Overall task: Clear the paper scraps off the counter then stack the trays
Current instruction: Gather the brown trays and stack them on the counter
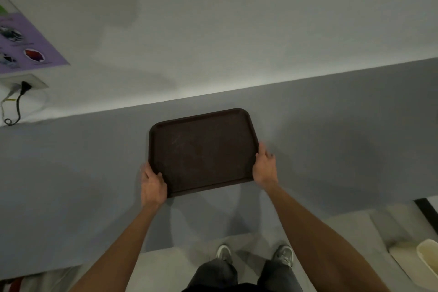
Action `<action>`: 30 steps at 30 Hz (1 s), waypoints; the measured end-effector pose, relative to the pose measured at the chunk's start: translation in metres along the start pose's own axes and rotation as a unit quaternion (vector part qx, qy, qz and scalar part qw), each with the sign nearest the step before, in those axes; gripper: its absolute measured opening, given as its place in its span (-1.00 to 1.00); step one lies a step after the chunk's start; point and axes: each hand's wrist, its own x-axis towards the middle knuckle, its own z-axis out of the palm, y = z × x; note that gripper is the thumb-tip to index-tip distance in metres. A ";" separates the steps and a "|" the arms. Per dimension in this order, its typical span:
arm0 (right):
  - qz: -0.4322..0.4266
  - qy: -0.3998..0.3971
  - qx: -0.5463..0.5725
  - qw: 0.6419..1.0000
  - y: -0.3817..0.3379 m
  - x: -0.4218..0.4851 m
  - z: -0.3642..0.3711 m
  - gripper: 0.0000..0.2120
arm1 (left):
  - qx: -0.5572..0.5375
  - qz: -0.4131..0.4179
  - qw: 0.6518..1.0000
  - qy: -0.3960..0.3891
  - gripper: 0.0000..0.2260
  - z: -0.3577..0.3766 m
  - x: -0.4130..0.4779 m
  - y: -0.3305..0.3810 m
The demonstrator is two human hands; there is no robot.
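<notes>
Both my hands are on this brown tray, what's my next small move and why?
Probably lift the tray and turn to look for the other trays: your left hand and right hand grip its near corners, no paper scraps show on the counter, and no second tray is in view.

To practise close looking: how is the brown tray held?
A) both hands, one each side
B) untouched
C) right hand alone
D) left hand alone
A: the left hand grips the tray at its near left corner, the right hand at its right edge.
</notes>
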 end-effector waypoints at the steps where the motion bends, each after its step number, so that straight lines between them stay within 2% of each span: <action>1: -0.010 -0.006 0.000 1.000 0.001 0.000 -0.003 -0.42 | 0.023 0.024 0.999 0.012 -0.44 0.002 -0.001 0.008; 3: -0.016 0.006 0.025 1.000 0.000 -0.002 -0.017 -0.42 | 0.036 0.078 0.996 0.018 -0.45 0.006 -0.009 0.042; 7: -0.039 0.057 0.079 0.994 0.013 -0.022 -0.070 -0.44 | -0.010 0.159 0.987 -0.031 -0.48 0.019 -0.041 0.140; 14: -0.039 0.174 0.146 0.973 0.110 -0.053 -0.195 -0.57 | -0.091 0.280 0.951 -0.092 -0.65 0.097 -0.103 0.296; 21: 0.029 0.272 0.146 0.951 0.255 -0.075 -0.321 -0.65 | -0.159 0.289 0.924 -0.192 -0.79 0.211 -0.190 0.413; 30: 0.152 0.359 0.127 0.912 0.433 -0.073 -0.441 -0.60 | -0.095 0.319 0.899 -0.286 -0.85 0.361 -0.240 0.542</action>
